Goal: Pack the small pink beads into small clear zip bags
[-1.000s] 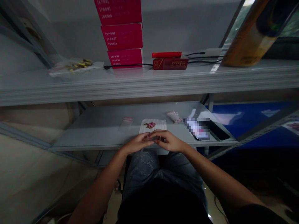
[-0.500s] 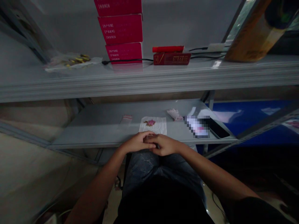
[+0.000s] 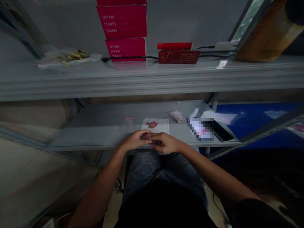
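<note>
Close together at the front edge of the lower shelf are my left hand (image 3: 136,140) and my right hand (image 3: 168,143). Their fingertips meet, thumbs and fingers bent in a pinch. Whatever is between them is too small and dim to name. Just beyond lies a white sheet (image 3: 162,125) with a pink and gold beaded piece (image 3: 152,124) on it. A small clear zip bag (image 3: 128,118) rests left of the sheet. To its right lies a clear bag of pale pink bits (image 3: 177,116).
Two phones lie at the right of the lower shelf (image 3: 95,123), one a dark phone (image 3: 223,131). Above, the upper shelf (image 3: 133,84) juts out, carrying pink boxes (image 3: 125,49), a dark red box (image 3: 179,57), a red lighter-like stick (image 3: 175,46), a cable, and a yellow bottle (image 3: 263,38).
My hands have drawn slightly apart and risen a little, with the left one shifting left. The view has tilted slightly, so the upper shelf sits higher. Items on the lower shelf stay put.
</note>
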Demonstrator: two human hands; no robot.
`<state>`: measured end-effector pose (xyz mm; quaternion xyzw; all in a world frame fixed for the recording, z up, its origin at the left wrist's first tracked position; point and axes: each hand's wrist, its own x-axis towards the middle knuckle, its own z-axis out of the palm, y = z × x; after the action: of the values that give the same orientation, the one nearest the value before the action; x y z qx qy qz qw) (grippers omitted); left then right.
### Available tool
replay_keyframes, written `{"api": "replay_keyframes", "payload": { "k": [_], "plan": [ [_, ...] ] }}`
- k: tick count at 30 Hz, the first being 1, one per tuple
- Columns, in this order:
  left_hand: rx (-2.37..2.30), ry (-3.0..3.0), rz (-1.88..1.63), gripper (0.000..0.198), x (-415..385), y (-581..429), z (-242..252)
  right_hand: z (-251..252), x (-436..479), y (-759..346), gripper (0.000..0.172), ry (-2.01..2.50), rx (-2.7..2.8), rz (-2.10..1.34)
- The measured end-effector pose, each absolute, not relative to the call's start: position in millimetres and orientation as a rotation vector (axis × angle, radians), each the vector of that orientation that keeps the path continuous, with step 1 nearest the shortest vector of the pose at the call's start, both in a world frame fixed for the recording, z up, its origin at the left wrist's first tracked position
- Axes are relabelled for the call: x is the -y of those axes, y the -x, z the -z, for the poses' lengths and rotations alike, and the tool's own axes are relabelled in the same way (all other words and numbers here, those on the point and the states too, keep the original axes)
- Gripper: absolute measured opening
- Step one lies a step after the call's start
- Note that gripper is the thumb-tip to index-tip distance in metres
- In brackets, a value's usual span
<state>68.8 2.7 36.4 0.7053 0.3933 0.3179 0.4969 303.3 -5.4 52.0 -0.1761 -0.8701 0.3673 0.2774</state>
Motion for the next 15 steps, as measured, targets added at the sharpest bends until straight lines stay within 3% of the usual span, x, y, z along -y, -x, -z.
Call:
{"api": "replay_keyframes", "payload": {
  "k": [3,6,10,15],
  "plan": [
    [-1.048,-1.726,-0.862,0.038,-6,-68,-34,-49,-6,-307,0.031,0.580,2.132,-0.990],
    [-1.225,-1.810,-1.015,0.039,-7,-70,-26,-43,-28,-310,0.022,0.863,1.971,-0.785],
    [-1.328,-2.007,-1.163,0.037,-5,-75,-14,-34,-53,-308,0.016,1.129,2.193,-0.426],
    [-1.408,-2.252,-1.132,0.040,0,-79,-10,-26,-58,-299,0.018,1.174,2.396,-0.300]
  ]
}}
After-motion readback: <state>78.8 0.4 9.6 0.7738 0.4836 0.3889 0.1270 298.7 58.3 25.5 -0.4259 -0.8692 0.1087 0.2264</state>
